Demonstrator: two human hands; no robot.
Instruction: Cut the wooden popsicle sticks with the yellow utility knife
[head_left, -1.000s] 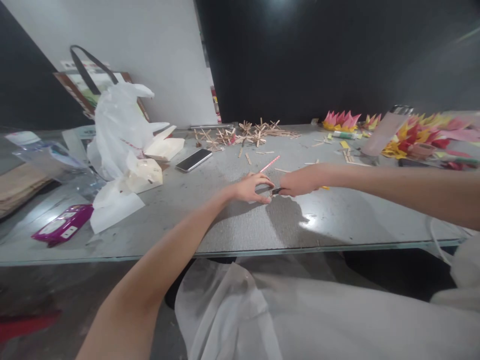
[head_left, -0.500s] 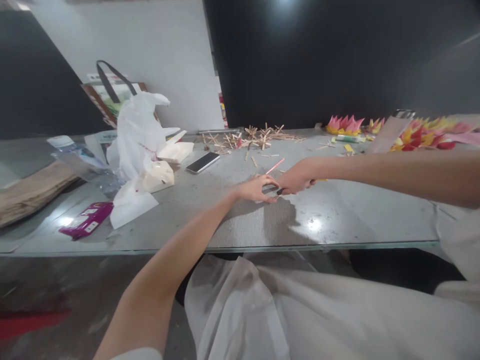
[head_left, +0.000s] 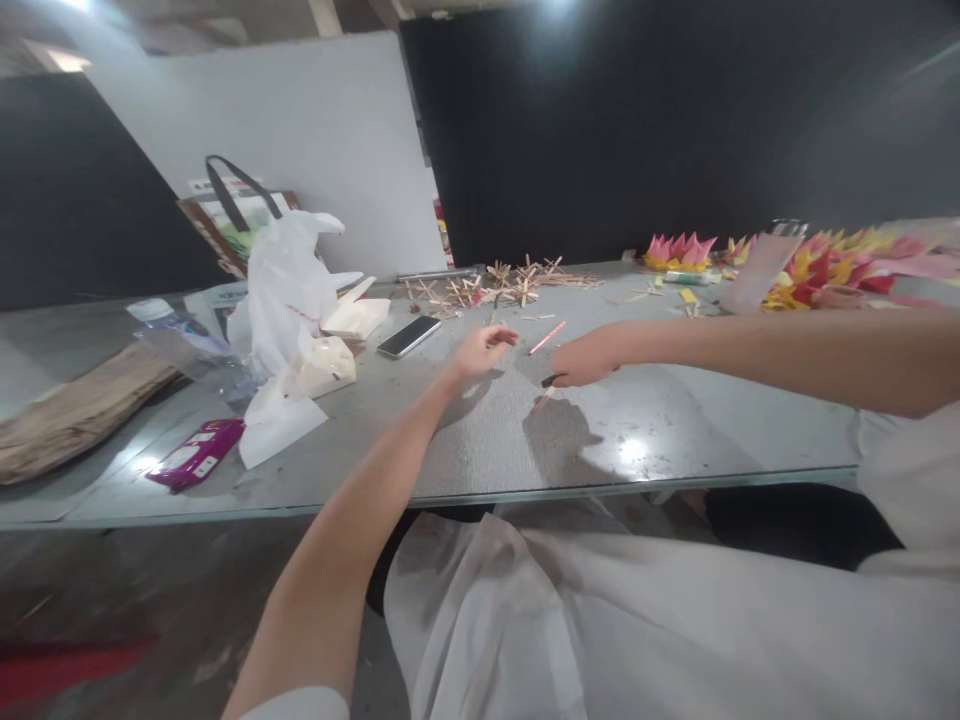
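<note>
L hand (head_left: 484, 352), grip loosely spread, hovers over bench (head_left: 480, 450); R hand (head_left: 589, 357) pinches dark tool (head_left: 550, 381), prob. for control, nr pink stick (head_left: 546, 338), w/ wood sticks (head_left: 525, 288) far.

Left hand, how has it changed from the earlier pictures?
The left hand has moved away from the right hand, forward and toward the smartphone. The right hand still grips the dark-tipped tool. The smartphone and pink patterned stick stayed put.
</note>
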